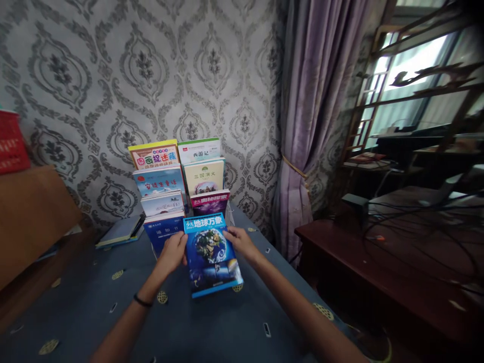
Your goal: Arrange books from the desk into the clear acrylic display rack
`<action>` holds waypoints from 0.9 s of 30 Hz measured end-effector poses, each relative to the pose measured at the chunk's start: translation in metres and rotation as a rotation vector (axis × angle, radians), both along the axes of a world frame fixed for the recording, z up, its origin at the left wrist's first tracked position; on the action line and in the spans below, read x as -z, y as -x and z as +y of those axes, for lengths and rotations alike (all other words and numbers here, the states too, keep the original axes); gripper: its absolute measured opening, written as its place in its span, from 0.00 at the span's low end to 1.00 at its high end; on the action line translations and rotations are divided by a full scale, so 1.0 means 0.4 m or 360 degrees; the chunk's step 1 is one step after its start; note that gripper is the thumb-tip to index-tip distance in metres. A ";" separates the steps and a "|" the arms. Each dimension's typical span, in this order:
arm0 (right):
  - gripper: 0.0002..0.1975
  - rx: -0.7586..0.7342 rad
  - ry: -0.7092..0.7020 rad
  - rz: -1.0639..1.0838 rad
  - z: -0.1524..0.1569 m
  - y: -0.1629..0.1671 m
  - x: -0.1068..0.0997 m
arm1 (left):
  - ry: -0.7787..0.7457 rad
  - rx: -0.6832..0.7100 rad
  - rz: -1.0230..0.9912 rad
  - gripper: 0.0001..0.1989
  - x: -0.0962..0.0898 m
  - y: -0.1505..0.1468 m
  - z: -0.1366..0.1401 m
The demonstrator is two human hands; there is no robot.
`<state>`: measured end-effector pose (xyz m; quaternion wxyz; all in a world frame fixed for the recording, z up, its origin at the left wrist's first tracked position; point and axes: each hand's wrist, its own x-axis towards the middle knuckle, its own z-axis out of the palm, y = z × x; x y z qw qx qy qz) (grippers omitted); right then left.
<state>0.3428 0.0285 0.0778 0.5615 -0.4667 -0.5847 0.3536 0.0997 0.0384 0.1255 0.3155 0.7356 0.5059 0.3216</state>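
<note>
A blue book (214, 275) with a globe on its cover is held by its two sides, cover facing me. My left hand (174, 250) grips its left edge, the fingers going behind it. On its upper right edge my right hand (241, 241) is closed. Just behind stand two stepped columns of books. The left column has a dark blue book (157, 232), a white one (162, 205), a light blue one (159, 182) and a yellow-edged one (155, 156). On the right are a purple book (207, 201), a cream one (205, 176) and a green-edged one (200, 150).
The blue patterned cloth (121, 302) covers the table. More books (121, 231) lie flat at the back left, near a cardboard box (34, 217) and a red container (13, 141). A dark red desk (340, 247) with cables stands right, beside a purple curtain (313, 101).
</note>
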 end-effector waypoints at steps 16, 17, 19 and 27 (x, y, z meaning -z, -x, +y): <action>0.17 0.0066 -0.0219 -0.0020 0.198 -0.117 -0.195 | -0.0196 -0.0112 0.0069 0.09 -0.214 -0.132 0.162; 0.16 0.0076 -0.0251 -0.0019 0.205 -0.116 -0.201 | -0.0279 -0.0126 0.0079 0.08 -0.220 -0.131 0.171; 0.16 0.0094 -0.0377 -0.0030 0.218 -0.112 -0.211 | -0.0443 -0.0113 0.0063 0.06 -0.229 -0.127 0.184; 0.19 0.0186 -0.0642 -0.0144 0.239 -0.103 -0.190 | -0.0641 -0.0080 0.0085 0.03 -0.200 -0.119 0.193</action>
